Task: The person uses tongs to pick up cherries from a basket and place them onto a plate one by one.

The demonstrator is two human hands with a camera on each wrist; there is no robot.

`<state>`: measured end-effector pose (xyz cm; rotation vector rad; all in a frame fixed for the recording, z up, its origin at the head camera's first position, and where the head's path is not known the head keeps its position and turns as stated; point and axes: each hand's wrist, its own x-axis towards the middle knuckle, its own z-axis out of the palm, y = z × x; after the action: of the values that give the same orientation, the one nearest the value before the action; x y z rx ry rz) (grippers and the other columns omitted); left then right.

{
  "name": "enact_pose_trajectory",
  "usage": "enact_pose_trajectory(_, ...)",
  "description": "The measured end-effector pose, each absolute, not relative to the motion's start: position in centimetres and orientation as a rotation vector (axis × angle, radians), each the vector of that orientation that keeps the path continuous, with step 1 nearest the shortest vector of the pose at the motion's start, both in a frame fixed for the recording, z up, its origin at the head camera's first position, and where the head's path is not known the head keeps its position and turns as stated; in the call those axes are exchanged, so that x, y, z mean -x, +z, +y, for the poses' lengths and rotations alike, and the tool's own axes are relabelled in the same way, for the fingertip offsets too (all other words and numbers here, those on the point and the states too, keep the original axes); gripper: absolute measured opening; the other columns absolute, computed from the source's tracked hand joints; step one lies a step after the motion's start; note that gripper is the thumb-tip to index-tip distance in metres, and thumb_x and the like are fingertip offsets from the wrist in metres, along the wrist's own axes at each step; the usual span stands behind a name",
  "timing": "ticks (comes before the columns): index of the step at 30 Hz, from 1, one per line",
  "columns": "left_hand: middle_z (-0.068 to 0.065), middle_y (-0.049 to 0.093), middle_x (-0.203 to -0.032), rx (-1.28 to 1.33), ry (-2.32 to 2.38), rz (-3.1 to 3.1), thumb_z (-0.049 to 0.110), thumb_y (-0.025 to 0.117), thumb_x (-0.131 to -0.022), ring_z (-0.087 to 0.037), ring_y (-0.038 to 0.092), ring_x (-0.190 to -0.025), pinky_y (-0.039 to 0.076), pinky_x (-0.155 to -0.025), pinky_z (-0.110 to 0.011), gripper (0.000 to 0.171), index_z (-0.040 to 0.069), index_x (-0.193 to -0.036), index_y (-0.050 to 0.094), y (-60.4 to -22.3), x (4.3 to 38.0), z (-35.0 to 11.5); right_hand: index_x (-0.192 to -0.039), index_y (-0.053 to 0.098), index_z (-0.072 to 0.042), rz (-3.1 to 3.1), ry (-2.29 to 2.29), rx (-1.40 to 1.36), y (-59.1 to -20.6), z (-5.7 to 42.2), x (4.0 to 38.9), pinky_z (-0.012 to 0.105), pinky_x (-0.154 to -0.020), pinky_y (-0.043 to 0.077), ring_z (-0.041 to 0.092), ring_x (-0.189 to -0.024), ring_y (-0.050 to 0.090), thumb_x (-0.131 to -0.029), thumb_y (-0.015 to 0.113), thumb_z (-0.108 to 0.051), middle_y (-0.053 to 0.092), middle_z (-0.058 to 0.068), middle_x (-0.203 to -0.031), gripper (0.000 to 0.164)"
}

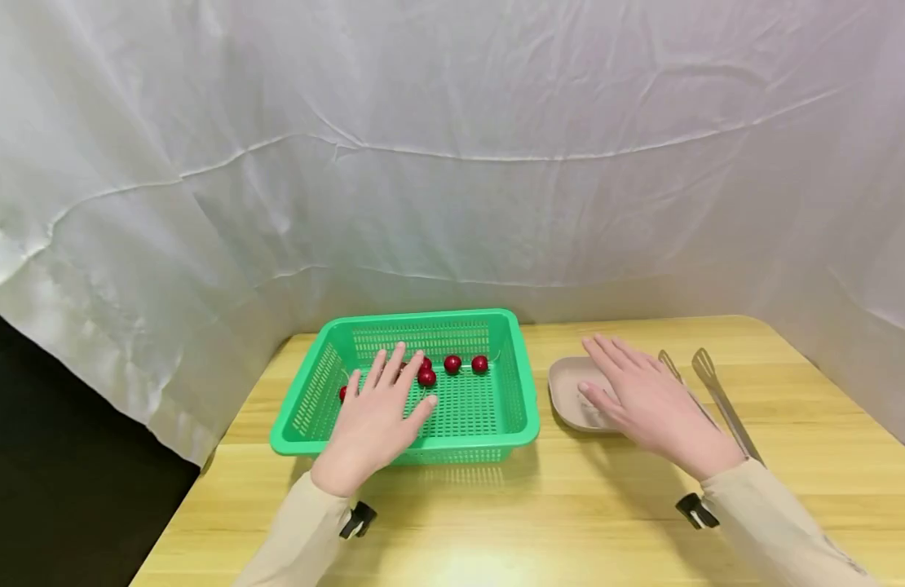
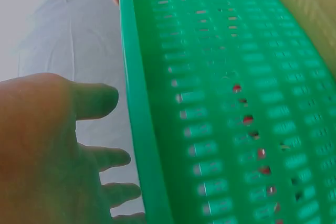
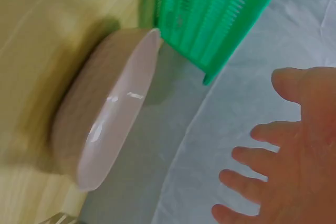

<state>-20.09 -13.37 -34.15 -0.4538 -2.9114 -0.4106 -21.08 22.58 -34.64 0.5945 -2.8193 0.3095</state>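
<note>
My left hand [image 1: 375, 420] hovers palm down over the near left part of a green plastic basket [image 1: 527, 391], fingers spread and holding nothing. Inside the basket lie several dark red cherries [image 1: 452, 364], some of them partly covered by that hand in the head view. To the right, my right hand [image 1: 646, 399] is held above a shallow pale pink dish [image 1: 570, 395], its fingers straight and nothing in its grasp. The right wrist view shows the dish's glossy inside [image 3: 118, 121] below the hand, with a gap between them.
Metal tongs [image 1: 724, 403] lie on the wooden table [image 1: 496, 522] to the right of the dish, partly behind my right hand. A grey-white cloth [image 1: 452, 220] hangs behind the table and at its sides. Darkness shows past the table's left edge.
</note>
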Motion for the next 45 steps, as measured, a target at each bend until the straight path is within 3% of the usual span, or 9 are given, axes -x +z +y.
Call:
enact_pose_trajectory(9, -0.011, 0.015, -0.163, 0.354, -0.439, -2.853, 0.047, 0.045, -0.102, -0.036, 0.009, -0.149, 0.009, -0.113, -0.066, 0.065, 0.017, -0.157, 0.029, -34.4, 19.6, -16.9, -0.154, 0.031, -0.003, -2.762, 0.273, -0.555, -36.2, 25.7, 20.9, 0.065, -0.109, 0.022, 0.047, -0.137, 0.033, -0.103, 0.047, -0.043, 0.032, 0.023, -0.154, 0.067)
enact_pose_trajectory(15, -0.016, 0.016, -0.162, 0.281, -0.505, -2.851, 0.043, 0.048, -0.102, -0.041, 0.010, -0.147, 0.010, -0.110, -0.070, 0.065, 0.012, -0.156, 0.029, -35.3, 19.5, -19.3, -0.150, 0.036, 0.002, -2.788, 0.248, -0.486, -37.7, 28.1, 20.7, 0.072, -0.103, 0.024, 0.053, -0.131, 0.035, -0.102, 0.051, -0.039, 0.034, 0.028, -0.151, 0.065)
enact_pose_trajectory(29, -0.028, 0.025, -0.155, 0.090, -0.506, -2.739, 0.035, 0.052, -0.101, -0.050, 0.022, -0.140, 0.010, -0.103, -0.077, 0.061, 0.003, -0.150, 0.036, -36.4, 20.5, -25.0, -0.150, 0.033, 0.005, -2.869, 0.249, -0.373, -40.5, 33.7, 20.2, 0.074, -0.096, 0.031, 0.059, -0.125, 0.037, -0.103, 0.047, -0.042, 0.035, 0.034, -0.147, 0.067)
enact_pose_trajectory(35, -0.028, 0.020, -0.157, 0.070, -0.538, -2.814, 0.035, 0.052, -0.101, -0.050, 0.019, -0.141, 0.010, -0.103, -0.077, 0.063, 0.001, -0.151, 0.034, -36.3, 20.9, -26.5, -0.151, 0.032, 0.003, -2.867, 0.247, -0.344, -41.2, 35.0, 20.2, 0.076, -0.092, 0.032, 0.060, -0.122, 0.038, -0.103, 0.049, -0.039, 0.036, 0.034, -0.146, 0.067)
enact_pose_trajectory(45, -0.020, 0.016, -0.161, 0.152, -0.542, -2.949, 0.024, 0.047, -0.101, -0.047, 0.016, -0.143, 0.008, -0.104, -0.076, 0.063, 0.004, -0.156, 0.024, -36.6, 21.4, -27.7, -0.148, 0.027, 0.010, -2.956, 0.252, -0.252, -42.0, 36.1, 20.7, 0.078, -0.087, 0.033, 0.065, -0.117, 0.037, -0.102, 0.048, -0.043, 0.029, 0.039, -0.146, 0.074)
